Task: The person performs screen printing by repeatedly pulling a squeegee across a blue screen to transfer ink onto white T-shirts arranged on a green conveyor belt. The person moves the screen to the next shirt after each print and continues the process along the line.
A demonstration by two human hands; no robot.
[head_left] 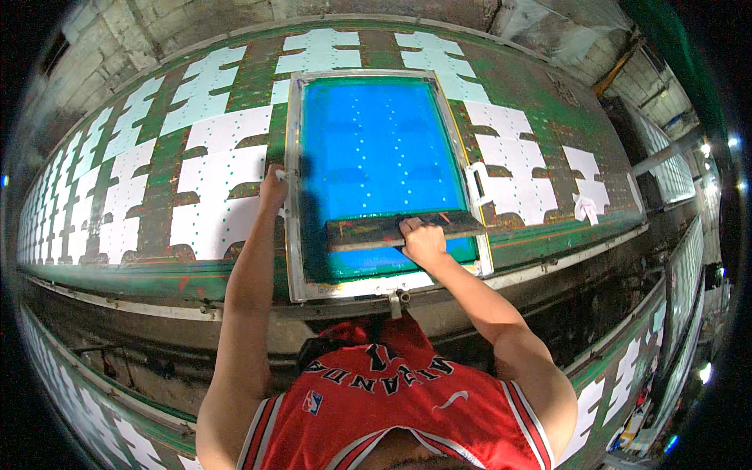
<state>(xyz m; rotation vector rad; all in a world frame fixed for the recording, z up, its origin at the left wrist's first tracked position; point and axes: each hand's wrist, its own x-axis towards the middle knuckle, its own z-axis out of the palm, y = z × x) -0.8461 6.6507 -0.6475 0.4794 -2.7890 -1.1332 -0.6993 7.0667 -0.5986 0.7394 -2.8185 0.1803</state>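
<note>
A screen-printing frame (486,258) with a blue mesh (376,149) and two columns of small pale dots lies on a long green table. My left hand (273,188) is closed on a white handle at the frame's left side, its fingers partly hidden. My right hand (423,243) grips a dark, paint-marked squeegee (352,233) lying crosswise over the lower part of the mesh. Another white handle (478,184) sticks out from the frame's right side.
Rows of white cut fabric pieces (219,172) cover the green table (188,282) on both sides. A crumpled white cloth (586,207) lies at the right. A metal rail (525,266) runs along the near edge. Another printing table (70,368) stands behind me.
</note>
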